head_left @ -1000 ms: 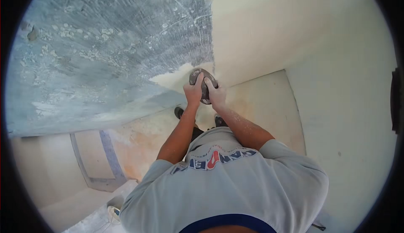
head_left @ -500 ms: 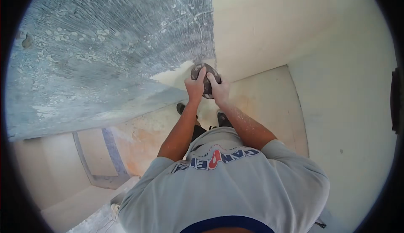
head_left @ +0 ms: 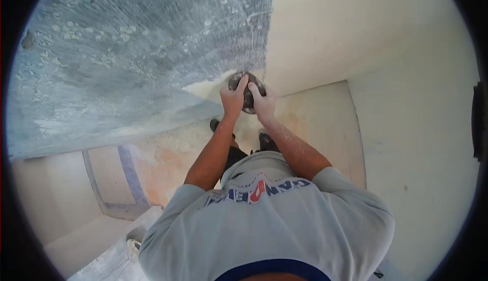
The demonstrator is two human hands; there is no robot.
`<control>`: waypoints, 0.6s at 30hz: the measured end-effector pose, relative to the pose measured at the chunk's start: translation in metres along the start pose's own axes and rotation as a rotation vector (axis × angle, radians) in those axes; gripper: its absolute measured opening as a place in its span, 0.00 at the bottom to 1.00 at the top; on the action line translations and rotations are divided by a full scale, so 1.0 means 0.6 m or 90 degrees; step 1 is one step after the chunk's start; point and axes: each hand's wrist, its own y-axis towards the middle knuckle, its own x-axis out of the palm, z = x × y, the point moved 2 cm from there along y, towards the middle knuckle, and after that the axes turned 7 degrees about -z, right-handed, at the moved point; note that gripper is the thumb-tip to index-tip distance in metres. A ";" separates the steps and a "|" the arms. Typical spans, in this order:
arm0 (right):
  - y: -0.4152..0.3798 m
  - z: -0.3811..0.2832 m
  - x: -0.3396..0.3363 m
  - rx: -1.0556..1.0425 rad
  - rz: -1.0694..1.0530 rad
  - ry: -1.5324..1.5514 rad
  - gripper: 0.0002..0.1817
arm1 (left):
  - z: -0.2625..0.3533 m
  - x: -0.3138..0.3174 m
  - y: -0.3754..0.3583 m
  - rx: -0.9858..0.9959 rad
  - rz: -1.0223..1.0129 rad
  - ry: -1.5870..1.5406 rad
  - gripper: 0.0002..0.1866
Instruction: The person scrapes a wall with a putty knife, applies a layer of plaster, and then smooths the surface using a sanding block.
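A dark oval object [head_left: 248, 96] with whitish smears is held in front of me, close against the scratched blue-grey wall [head_left: 152, 52]. My left hand [head_left: 233, 100] grips its left side, thumb stretched along the top. From the right, my right hand [head_left: 264, 103], coated in pale dust, clasps it with the thumb laid over it. The rest of my fingers are mostly hidden around its sides. A smooth cream patch [head_left: 206, 88] on the wall lies just left of the object, below the scratched surface.
A cream wall surface [head_left: 325, 32] borders the blue-grey one on the right. Below are the stained floor [head_left: 315, 123] and my dark shoes [head_left: 266, 141]. A pale wall [head_left: 417, 144] stands at right; a ledge [head_left: 104, 253] with a thin cord is lower left.
Both hands and the dark object have shifted slightly up and left in view. The wall edge appears farther right as the camera moves. The grip looks the same.
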 end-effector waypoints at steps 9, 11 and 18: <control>-0.025 0.049 -0.011 0.035 0.037 -0.078 0.24 | -0.030 -0.002 -0.015 -0.068 0.015 0.035 0.16; -0.013 0.055 -0.012 0.028 0.039 -0.026 0.24 | -0.031 0.009 -0.019 0.010 0.063 -0.012 0.16; 0.010 0.054 -0.015 0.010 0.020 -0.073 0.23 | 0.001 0.013 -0.008 0.015 0.046 0.025 0.17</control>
